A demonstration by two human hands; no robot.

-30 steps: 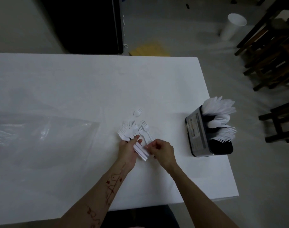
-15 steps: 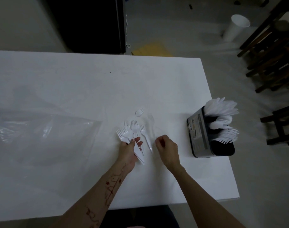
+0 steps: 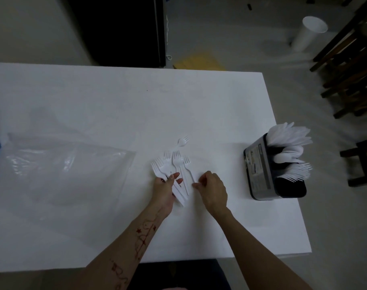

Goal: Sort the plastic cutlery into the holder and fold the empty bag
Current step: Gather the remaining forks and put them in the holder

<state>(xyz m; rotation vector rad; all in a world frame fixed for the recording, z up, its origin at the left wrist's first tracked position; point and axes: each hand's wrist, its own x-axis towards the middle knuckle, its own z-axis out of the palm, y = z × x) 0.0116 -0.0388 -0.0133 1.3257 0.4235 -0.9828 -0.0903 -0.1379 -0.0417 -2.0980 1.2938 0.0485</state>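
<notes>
Since earlier, right hand [image 3: 213, 190] had let go, fingers loosely curled and empty beside the forks [image 3: 176, 168]; left hand [image 3: 164, 188] pinched their handles. Gathering underway; next, into the holder [image 3: 270, 176].

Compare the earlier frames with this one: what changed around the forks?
The right hand let go of the white plastic fork bundle and drew slightly right, fingers curled. The left hand kept gripping the handles. The lone fork, clear plastic bag and black cutlery holder stayed put.
</notes>
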